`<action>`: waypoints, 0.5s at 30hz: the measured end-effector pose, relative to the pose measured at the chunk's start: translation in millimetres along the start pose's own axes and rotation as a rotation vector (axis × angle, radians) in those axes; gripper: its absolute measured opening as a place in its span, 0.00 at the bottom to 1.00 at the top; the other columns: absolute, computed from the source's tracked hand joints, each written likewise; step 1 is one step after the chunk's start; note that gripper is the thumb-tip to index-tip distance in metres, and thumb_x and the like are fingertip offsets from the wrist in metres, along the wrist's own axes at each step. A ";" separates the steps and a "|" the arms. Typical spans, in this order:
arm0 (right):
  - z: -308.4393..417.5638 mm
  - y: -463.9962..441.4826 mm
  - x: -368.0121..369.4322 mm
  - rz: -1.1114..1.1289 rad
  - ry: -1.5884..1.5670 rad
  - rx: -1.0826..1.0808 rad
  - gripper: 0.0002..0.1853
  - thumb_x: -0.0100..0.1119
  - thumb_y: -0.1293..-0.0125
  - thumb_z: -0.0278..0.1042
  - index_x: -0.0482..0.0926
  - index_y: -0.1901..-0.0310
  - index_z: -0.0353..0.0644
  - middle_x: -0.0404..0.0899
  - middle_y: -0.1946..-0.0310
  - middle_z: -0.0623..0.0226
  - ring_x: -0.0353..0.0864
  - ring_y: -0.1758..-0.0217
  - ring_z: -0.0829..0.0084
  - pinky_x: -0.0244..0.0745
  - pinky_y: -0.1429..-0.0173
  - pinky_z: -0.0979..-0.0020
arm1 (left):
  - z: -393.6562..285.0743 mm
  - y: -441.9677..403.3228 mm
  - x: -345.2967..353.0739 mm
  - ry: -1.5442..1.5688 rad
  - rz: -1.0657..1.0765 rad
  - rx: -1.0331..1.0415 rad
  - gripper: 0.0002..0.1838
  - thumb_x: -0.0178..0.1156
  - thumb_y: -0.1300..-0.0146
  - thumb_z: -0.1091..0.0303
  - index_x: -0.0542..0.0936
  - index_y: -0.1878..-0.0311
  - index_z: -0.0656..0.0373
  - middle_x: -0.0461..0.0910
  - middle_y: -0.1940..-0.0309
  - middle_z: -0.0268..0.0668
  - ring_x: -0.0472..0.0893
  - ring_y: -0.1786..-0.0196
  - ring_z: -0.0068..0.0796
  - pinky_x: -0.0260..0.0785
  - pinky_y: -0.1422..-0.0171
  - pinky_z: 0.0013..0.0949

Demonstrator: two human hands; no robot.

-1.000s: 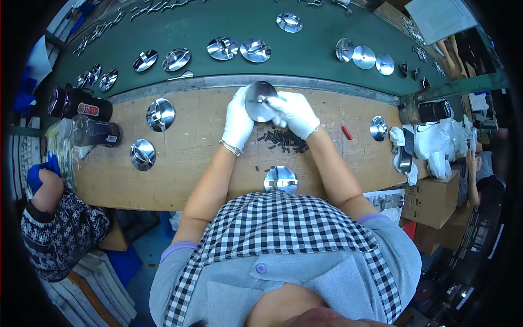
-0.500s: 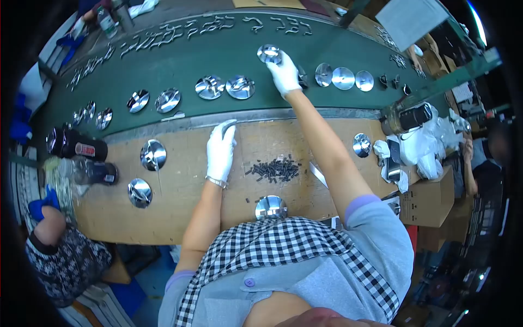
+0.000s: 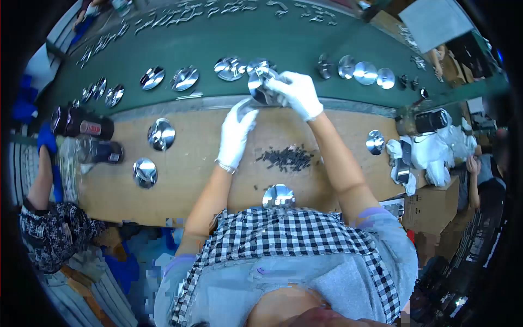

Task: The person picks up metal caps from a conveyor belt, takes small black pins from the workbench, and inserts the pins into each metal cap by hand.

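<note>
My right hand, in a white glove, is closed on a shiny round metal disc and holds it tilted over the near edge of the green belt. Just lower and to the left is my gloved left hand, with a grey curved piece between thumb and fingers. Its exact kind is hard to make out. A pile of small black pieces lies on the brown worktop below the hands. Close to my apron rests another chrome disc.
Several chrome discs stand along the green belt, with curved metal handles at its far side. Two discs lie left on the worktop. Dark bottles stand left; plastic bags are right. People sit at both sides.
My right hand has come back from the far part of the belt toward me, bringing the disc close to my left hand. The view has shifted slightly.
</note>
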State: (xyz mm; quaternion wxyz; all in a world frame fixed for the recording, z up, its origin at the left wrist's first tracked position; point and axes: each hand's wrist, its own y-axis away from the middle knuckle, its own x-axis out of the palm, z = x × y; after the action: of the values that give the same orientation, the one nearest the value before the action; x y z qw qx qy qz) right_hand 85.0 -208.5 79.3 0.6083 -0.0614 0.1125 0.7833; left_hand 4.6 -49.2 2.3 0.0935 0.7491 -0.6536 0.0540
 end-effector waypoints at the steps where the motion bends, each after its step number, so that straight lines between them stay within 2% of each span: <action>1: -7.7 10.1 7.4 0.031 0.010 -0.016 0.14 0.65 0.41 0.41 0.81 0.70 0.36 0.78 0.81 0.69 0.73 0.81 0.85 0.65 0.79 0.81 | 2.8 0.5 -1.2 -0.010 0.028 -0.026 0.24 0.63 0.38 0.65 0.72 0.41 0.64 0.79 0.63 0.31 0.75 0.65 0.18 0.69 0.58 0.22; 2: -15.2 18.4 14.3 0.055 -0.006 -0.003 0.14 0.65 0.41 0.41 0.81 0.70 0.36 0.78 0.81 0.69 0.73 0.81 0.85 0.65 0.79 0.81 | 5.3 -0.7 -0.7 0.036 0.076 0.016 0.22 0.64 0.38 0.66 0.73 0.43 0.66 0.79 0.63 0.32 0.75 0.66 0.17 0.69 0.60 0.22; 5: -27.8 33.7 23.9 0.054 -0.066 0.015 0.15 0.63 0.38 0.41 0.82 0.67 0.34 0.80 0.78 0.67 0.76 0.81 0.81 0.67 0.79 0.80 | -1.5 3.7 -4.2 0.065 0.089 -0.075 0.16 0.61 0.36 0.63 0.76 0.49 0.63 0.79 0.65 0.29 0.74 0.69 0.13 0.66 0.67 0.20; 9: -46.6 32.7 17.8 -0.247 -0.118 -0.087 0.13 0.57 0.34 0.36 0.82 0.59 0.34 0.82 0.72 0.66 0.75 0.76 0.82 0.69 0.74 0.80 | -5.5 1.3 -12.6 0.157 0.027 -0.125 0.17 0.59 0.34 0.60 0.77 0.49 0.62 0.80 0.65 0.30 0.73 0.72 0.11 0.63 0.71 0.18; 12: -51.8 38.4 19.4 -0.236 -0.046 -0.118 0.14 0.55 0.33 0.36 0.81 0.56 0.34 0.81 0.71 0.66 0.75 0.76 0.82 0.69 0.74 0.80 | -4.9 -1.6 -14.3 0.266 0.025 -0.129 0.17 0.54 0.30 0.58 0.77 0.49 0.61 0.80 0.65 0.30 0.72 0.74 0.12 0.62 0.71 0.18; 14: -49.3 46.5 21.2 -0.145 0.002 -0.101 0.14 0.54 0.32 0.39 0.81 0.57 0.36 0.80 0.73 0.66 0.75 0.77 0.80 0.69 0.73 0.78 | -8.6 1.7 -11.8 0.129 -0.019 -0.097 0.17 0.54 0.31 0.56 0.78 0.53 0.62 0.78 0.71 0.30 0.72 0.74 0.13 0.62 0.71 0.19; 15: -47.5 50.6 21.4 -0.058 -0.169 0.002 0.15 0.55 0.33 0.41 0.80 0.57 0.36 0.79 0.74 0.66 0.75 0.76 0.80 0.69 0.73 0.78 | -6.3 2.1 -6.3 0.166 -0.038 -0.030 0.18 0.51 0.29 0.55 0.79 0.53 0.61 0.79 0.70 0.30 0.72 0.73 0.13 0.62 0.71 0.19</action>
State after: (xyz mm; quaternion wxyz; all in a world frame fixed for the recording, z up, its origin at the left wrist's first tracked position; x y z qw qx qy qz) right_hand 28.7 -212.2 33.5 0.6381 0.0020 0.0596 0.7676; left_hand 1.9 -42.0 7.3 0.1596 0.7529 -0.6299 0.1044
